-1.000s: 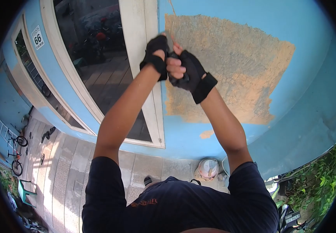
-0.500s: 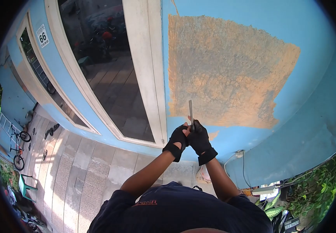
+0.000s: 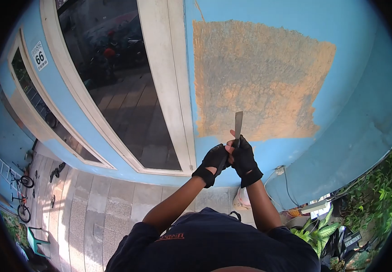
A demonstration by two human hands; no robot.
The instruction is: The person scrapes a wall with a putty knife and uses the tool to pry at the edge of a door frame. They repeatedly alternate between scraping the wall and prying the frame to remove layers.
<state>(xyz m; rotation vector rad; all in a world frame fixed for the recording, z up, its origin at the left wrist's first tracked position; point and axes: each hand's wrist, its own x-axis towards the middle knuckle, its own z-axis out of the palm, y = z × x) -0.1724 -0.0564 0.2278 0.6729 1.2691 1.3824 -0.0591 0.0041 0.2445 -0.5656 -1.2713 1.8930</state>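
Both my hands wear black fingerless gloves and are close together in front of the wall. My right hand (image 3: 245, 158) is closed around a scraper (image 3: 238, 123), whose flat metal blade points up; its handle is hidden in the glove. Just left of it, my left hand (image 3: 216, 158) has its fingers curled against the right hand. Whatever it grips, if anything, is hidden among the dark gloves. Behind the blade, the blue wall (image 3: 268, 152) carries a large rough patch (image 3: 259, 77), grey and orange-tan, with fine cracks.
A white-framed window (image 3: 119, 90) stands to the left of the patch. A pale bucket (image 3: 242, 198) sits at the wall's foot. A cable (image 3: 289, 192) hangs at lower right, near leafy plants (image 3: 322, 231). A green stool (image 3: 37, 240) and bicycles (image 3: 24, 197) are far left.
Both hands have shifted slightly right in view. The scraper has turned so more of its flat blade shows. My view has also moved a little.
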